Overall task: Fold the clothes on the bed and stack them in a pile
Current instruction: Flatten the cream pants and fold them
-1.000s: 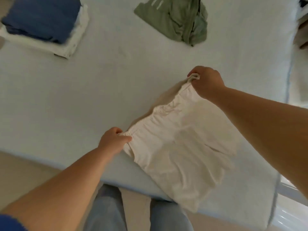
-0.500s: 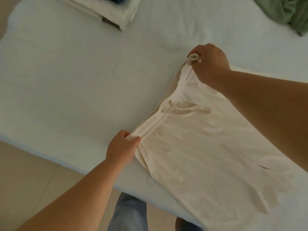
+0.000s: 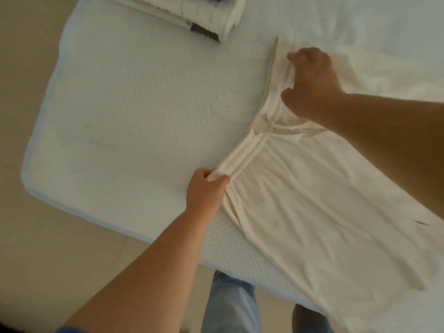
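A pair of cream trousers with an elastic waistband lies spread on the white bed, its legs running off to the lower right. My left hand pinches the near end of the waistband. My right hand grips the far end of the waistband, bunching the cloth there. A pile of folded clothes, white with a bit of dark blue on top, sits at the top edge of the view, partly cut off.
The bed's near edge and left corner border a beige tiled floor. My legs in light blue trousers stand against the bed edge. Crumpled white bedding lies at the upper right.
The view has swung left and down, so the green garment has left the frame and the folded pile is nearer. Both hands have pulled the waistband further onto the bed and spread the trousers flatter.
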`<state>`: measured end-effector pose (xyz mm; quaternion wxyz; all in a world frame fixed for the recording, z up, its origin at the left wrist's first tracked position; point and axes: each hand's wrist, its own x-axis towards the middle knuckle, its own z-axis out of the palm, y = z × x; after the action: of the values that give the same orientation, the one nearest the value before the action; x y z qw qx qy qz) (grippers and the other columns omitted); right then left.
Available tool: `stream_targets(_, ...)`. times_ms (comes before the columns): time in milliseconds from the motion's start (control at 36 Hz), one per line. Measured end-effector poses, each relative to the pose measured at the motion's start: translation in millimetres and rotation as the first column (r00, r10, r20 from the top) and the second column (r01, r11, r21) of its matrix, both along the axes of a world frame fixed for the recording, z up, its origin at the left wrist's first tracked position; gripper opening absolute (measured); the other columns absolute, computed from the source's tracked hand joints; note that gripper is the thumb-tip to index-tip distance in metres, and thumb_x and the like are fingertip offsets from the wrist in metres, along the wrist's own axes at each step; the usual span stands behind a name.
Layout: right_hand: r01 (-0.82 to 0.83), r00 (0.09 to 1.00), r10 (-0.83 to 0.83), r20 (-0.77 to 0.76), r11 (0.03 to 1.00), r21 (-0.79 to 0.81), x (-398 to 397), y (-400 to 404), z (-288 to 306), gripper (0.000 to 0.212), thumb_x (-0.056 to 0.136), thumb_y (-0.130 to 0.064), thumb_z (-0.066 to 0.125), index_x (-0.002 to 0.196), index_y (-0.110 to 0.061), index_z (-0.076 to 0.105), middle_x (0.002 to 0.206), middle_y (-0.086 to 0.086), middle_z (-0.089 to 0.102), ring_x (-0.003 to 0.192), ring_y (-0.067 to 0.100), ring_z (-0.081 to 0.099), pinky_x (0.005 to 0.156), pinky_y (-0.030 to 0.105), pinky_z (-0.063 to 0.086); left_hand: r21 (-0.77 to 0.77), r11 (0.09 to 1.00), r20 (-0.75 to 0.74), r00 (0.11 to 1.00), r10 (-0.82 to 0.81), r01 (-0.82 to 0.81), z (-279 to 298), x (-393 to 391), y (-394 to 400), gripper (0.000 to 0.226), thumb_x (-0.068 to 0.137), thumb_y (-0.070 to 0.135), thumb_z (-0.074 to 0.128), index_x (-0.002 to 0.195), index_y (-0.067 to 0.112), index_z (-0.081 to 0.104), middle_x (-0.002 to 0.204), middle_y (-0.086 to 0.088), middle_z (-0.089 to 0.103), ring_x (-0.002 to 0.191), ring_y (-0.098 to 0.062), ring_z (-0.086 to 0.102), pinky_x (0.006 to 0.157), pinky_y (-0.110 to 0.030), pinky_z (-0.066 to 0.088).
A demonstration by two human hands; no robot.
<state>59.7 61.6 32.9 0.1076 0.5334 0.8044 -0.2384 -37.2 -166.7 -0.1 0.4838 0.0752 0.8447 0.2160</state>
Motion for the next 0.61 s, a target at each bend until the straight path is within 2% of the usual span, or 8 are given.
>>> stream_targets(83, 0.086, 0.995, -0.087, -0.056, 0.996, -0.022, 34, -43, 6, 0.069, 0.078, -0.007, 0.054, 0.143, -0.014, 0.031, 0.145, 0.007, 0.03, 0.134, 0.027, 0.023, 0.109, 0.035, 0.023, -0.013, 0.982, 0.107, 0.977, 0.186, -0.186, 7, 4, -2, 0.032, 0.076, 0.026, 0.072, 0.1, 0.008, 0.059, 0.092, -0.008, 0.065, 0.08, -0.022, 0.064, 0.069, -0.035, 0.053)
stream_targets(139, 0.133, 0.99, -0.135, -0.042, 0.99, -0.051, 58, -70, 6, 0.067, 0.079, -0.007, 0.054, 0.142, -0.014, 0.033, 0.144, 0.006, 0.032, 0.133, 0.026, 0.024, 0.11, 0.034, 0.022, -0.038, 0.96, 0.14, 0.95, 0.279, -0.277, 9, 6, -3, 0.03, 0.076, 0.022, 0.072, 0.097, 0.003, 0.063, 0.097, -0.018, 0.067, 0.09, -0.034, 0.065, 0.083, -0.046, 0.054)
stream_targets(250, 0.236, 0.972, -0.233, 0.036, 0.961, -0.142, 116, -123, 9, 0.061, 0.082, -0.01, 0.055, 0.14, -0.014, 0.037, 0.142, 0.005, 0.035, 0.131, 0.024, 0.026, 0.109, 0.034, 0.022, -0.146, 0.955, 0.171, 0.944, 0.282, -0.258, 14, 20, -11, 0.013, 0.081, 0.021, 0.066, 0.074, 0.013, 0.058, 0.095, -0.016, 0.066, 0.093, -0.033, 0.063, 0.092, -0.049, 0.05)
stream_targets(306, 0.296, 0.955, -0.287, 0.078, 0.941, -0.163, 149, -149, 16, 0.057, 0.083, -0.012, 0.055, 0.138, -0.014, 0.04, 0.141, 0.006, 0.036, 0.131, 0.024, 0.027, 0.108, 0.033, 0.023, -0.201, 0.955, 0.219, 0.941, 0.259, -0.216, 21, 37, -16, 0.015, 0.084, 0.023, 0.064, 0.074, 0.015, 0.056, 0.093, -0.013, 0.063, 0.09, -0.03, 0.062, 0.092, -0.044, 0.05)
stream_targets(389, 0.382, 0.923, -0.362, 0.126, 0.901, -0.208, 195, -189, 22, 0.05, 0.084, -0.014, 0.055, 0.133, -0.013, 0.046, 0.137, 0.006, 0.04, 0.128, 0.026, 0.031, 0.105, 0.035, 0.028, -0.244, 0.948, 0.289, 0.918, 0.272, -0.204, 29, 62, -27, 0.01, 0.084, 0.022, 0.064, 0.082, 0.014, 0.058, 0.093, -0.01, 0.064, 0.085, -0.023, 0.062, 0.068, -0.032, 0.052)
stream_targets(444, 0.452, 0.891, -0.425, 0.161, 0.86, -0.237, 224, -215, 24, 0.045, 0.085, -0.016, 0.055, 0.13, -0.015, 0.049, 0.136, 0.005, 0.042, 0.127, 0.025, 0.034, 0.103, 0.036, 0.031, -0.252, 0.948, 0.306, 0.913, 0.269, -0.195, 31, 80, -35, 0.012, 0.085, 0.021, 0.063, 0.091, 0.011, 0.06, 0.092, -0.009, 0.063, 0.086, -0.023, 0.061, 0.062, -0.026, 0.046)
stream_targets(556, 0.569, 0.822, -0.523, 0.224, 0.767, -0.298, 273, -261, 19, 0.039, 0.086, -0.019, 0.055, 0.125, -0.019, 0.054, 0.135, 0.005, 0.043, 0.127, 0.025, 0.036, 0.101, 0.035, 0.034, -0.259, 0.947, 0.315, 0.91, 0.271, -0.192, 34, 117, -52, 0.015, 0.088, 0.021, 0.06, 0.1, 0.012, 0.057, 0.085, -0.006, 0.058, 0.08, -0.02, 0.059, 0.069, -0.03, 0.045)
stream_targets(611, 0.581, 0.814, -0.526, 0.245, 0.743, -0.333, 295, -284, 14, 0.036, 0.087, -0.02, 0.055, 0.122, -0.021, 0.056, 0.135, 0.005, 0.043, 0.127, 0.025, 0.036, 0.101, 0.035, 0.034, -0.247, 0.95, 0.323, 0.908, 0.265, -0.189, 33, 136, -62, 0.016, 0.089, 0.021, 0.057, 0.103, 0.013, 0.055, 0.091, -0.006, 0.06, 0.083, -0.02, 0.06, 0.076, -0.033, 0.044)
